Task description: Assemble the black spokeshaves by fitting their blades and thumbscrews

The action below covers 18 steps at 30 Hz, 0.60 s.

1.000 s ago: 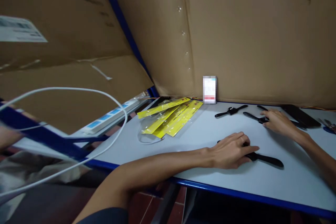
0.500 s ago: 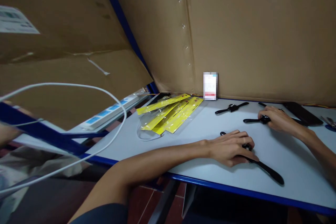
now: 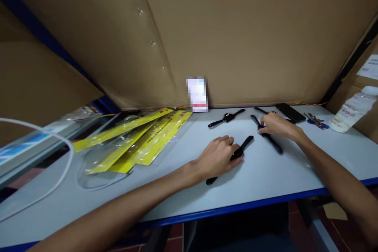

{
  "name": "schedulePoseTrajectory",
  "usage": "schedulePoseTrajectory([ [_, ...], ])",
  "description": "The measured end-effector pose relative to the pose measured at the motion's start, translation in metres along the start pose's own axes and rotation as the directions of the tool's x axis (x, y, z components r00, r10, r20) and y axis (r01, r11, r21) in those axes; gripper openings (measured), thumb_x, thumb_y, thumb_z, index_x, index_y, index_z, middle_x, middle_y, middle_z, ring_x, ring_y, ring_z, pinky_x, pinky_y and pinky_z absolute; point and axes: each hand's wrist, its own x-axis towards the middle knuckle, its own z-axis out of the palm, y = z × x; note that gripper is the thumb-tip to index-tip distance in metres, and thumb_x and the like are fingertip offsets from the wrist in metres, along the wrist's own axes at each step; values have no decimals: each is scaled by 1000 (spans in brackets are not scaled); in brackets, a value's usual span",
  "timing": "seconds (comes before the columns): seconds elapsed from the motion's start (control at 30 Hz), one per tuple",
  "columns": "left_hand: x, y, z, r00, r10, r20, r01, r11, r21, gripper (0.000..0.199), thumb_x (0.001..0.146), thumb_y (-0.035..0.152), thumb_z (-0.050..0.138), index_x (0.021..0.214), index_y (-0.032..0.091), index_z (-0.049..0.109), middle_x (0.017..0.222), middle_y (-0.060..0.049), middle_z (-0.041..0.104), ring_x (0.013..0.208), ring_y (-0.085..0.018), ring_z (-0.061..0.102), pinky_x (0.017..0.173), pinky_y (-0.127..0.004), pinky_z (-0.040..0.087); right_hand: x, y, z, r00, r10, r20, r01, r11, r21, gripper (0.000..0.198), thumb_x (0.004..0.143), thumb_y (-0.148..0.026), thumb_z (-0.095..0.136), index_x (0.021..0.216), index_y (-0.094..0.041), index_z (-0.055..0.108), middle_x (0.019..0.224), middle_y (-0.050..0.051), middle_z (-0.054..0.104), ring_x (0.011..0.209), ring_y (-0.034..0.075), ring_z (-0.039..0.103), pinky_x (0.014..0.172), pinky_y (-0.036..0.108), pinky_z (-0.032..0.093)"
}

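My left hand (image 3: pixel 217 157) is closed round the middle of a black spokeshave (image 3: pixel 246 142), whose two handles stick out on either side of it. This spokeshave lies slantwise on the near part of the table. Further right, my right hand (image 3: pixel 279 126) grips a second black spokeshave (image 3: pixel 274 143) by its middle. Part of that tool's body is hidden behind the fingers. A third spokeshave (image 3: pixel 227 117) rests untouched on the table further back. Beyond my right hand shows another black handle (image 3: pixel 260 110), its remainder covered by the hand.
Yellow-carded clear packaging (image 3: pixel 147 138) is fanned out on the left. A lit phone (image 3: pixel 197 94) leans on the cardboard wall. To the right are a dark phone (image 3: pixel 291 113), keys (image 3: pixel 316 121) and a bottle (image 3: pixel 352 110). A white cable (image 3: pixel 69 161) loops near a power strip (image 3: pixel 35 141).
The view has swung right, bringing the bottle and keys into sight. Both held spokeshaves have been turned on the table, so their far handles now point differently.
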Motion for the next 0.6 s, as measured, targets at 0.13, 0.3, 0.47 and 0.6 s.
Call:
schedulePoseTrajectory([
  [0.13, -3, 7, -9, 994, -93, 59, 84, 985, 152, 33, 100, 39, 55, 102, 12, 73, 95, -15, 72, 93, -30, 69, 75, -38, 52, -5, -8, -1, 994, 105, -17, -106, 993, -41, 43, 97, -45, 57, 98, -7, 78, 97, 23, 75, 87, 31, 72, 68, 34, 46],
  [0.3, -9, -7, -14, 973, -208, 96, 179, 952, 247, 36, 99, 37, 50, 98, 10, 74, 91, -19, 75, 85, -33, 72, 67, -39, 50, -8, -21, 2, 979, 198, -52, -200, 979, -47, 50, 97, -52, 57, 106, -7, 77, 107, 27, 73, 100, 37, 71, 76, 39, 50],
  [0.47, -2, -33, -16, 928, -359, 102, 315, 899, 305, 41, 100, 38, 43, 102, 11, 73, 92, -22, 75, 83, -33, 73, 65, -36, 48, -7, -28, 2, 979, 199, -35, -199, 980, -3, 42, 95, -45, 60, 105, -7, 77, 102, 24, 75, 96, 35, 72, 75, 38, 50],
  [0.6, 9, -48, -15, 926, -369, 78, 334, 899, 285, 44, 101, 42, 40, 108, 12, 72, 97, -21, 76, 85, -33, 73, 66, -36, 47, -8, -24, -1, 987, 161, -11, -161, 987, 11, 34, 91, -38, 65, 106, -10, 76, 105, 21, 75, 95, 33, 72, 72, 35, 49],
])
